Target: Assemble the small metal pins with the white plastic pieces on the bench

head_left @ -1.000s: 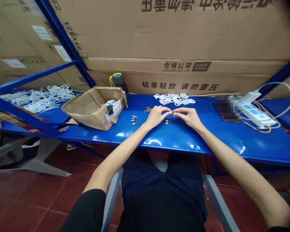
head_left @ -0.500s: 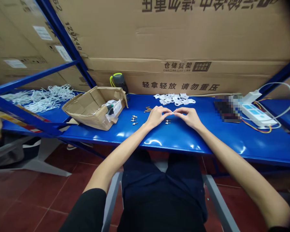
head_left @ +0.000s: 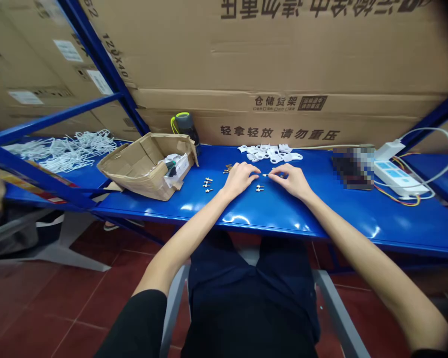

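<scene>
Both my hands rest on the blue shelf (head_left: 283,214), close together. My right hand (head_left: 291,180) pinches a small metal pin (head_left: 265,175) that points left from its fingertips. My left hand (head_left: 241,178) lies just left of the pin's tip with its fingers curled down. What lies under them is hidden. Two more pins (head_left: 259,188) lie between my hands. Several pins (head_left: 207,185) lie to the left. A heap of white plastic clips (head_left: 271,152) sits behind my hands.
An open cardboard box (head_left: 149,164) holding bagged parts stands at the left, with a dark bottle (head_left: 182,124) behind it. White hangers (head_left: 63,149) are piled at the far left. A power strip (head_left: 393,176) with cables lies at the right. Large cartons (head_left: 283,64) form the back wall.
My hands were joined at the fingertips on the small pin, slightly raised. Now they have dropped to the shelf and parted a little, and the pin stays with my right hand.
</scene>
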A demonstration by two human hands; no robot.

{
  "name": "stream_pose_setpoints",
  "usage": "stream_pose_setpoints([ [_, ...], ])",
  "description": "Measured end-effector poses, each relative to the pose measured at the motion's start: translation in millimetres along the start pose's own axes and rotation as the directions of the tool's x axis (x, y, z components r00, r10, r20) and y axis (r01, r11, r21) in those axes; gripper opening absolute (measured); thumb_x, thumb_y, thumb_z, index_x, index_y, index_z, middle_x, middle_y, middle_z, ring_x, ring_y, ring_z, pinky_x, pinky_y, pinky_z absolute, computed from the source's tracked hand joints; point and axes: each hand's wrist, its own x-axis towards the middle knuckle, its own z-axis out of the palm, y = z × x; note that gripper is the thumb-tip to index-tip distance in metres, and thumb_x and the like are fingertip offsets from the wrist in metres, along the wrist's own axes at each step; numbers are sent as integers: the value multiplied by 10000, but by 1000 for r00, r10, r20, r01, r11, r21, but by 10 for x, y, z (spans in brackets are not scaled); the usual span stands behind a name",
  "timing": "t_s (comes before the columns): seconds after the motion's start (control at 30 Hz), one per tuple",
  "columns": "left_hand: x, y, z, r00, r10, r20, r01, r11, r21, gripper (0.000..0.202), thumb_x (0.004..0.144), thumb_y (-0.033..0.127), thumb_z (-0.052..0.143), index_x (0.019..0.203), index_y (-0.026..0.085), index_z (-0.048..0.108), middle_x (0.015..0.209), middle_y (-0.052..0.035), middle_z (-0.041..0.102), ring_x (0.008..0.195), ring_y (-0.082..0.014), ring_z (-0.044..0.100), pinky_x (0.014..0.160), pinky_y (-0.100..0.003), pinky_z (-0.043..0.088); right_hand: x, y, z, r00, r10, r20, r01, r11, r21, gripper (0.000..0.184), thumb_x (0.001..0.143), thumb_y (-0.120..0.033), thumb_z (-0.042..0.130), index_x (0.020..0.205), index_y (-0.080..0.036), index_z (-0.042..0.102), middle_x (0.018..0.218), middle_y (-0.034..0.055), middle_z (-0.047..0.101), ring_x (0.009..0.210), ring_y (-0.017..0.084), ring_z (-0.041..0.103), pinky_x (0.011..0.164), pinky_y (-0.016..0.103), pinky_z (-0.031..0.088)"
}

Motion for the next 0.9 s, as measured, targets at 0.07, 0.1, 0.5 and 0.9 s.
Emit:
stream_pose_setpoints([
  [0.07,-5,-25,5,1000,-30,5,29,997,65,205,1044,241,629,1155,257,801,1244,-41,795,1167,-260,666,1043,-429,442,-2,9,21,998,-54,42,55,998,-12,306,987,-500,637,938,-272,834,1075,57,822,1011,291,708,910,453,555],
  [0.1,-9,-33,10,999,-39,6,39,995,90,220,1050,234,607,1157,255,798,1258,-45,789,1174,-262,661,1051,-438,441,-2,12,33,995,-80,61,81,996,-21,312,995,-496,628,933,-272,835,1113,58,819,1052,298,706,964,476,543],
  [0.5,-13,9,40,998,-33,62,23,987,158,298,1074,189,496,1168,238,775,1303,-41,765,1200,-253,658,1029,-426,458,-9,29,117,976,-90,199,127,975,-180,325,1037,-469,581,995,-295,852,1323,60,757,1204,320,650,1044,525,496],
  [0.9,-55,-21,119,998,-17,52,6,978,207,431,1123,243,348,1418,232,661,1556,-69,620,1432,-233,552,1207,-453,403,-44,38,76,985,49,167,38,876,-480,573,1096,-566,380,1532,-273,610,1656,107,517,1487,363,493,1197,625,392],
])
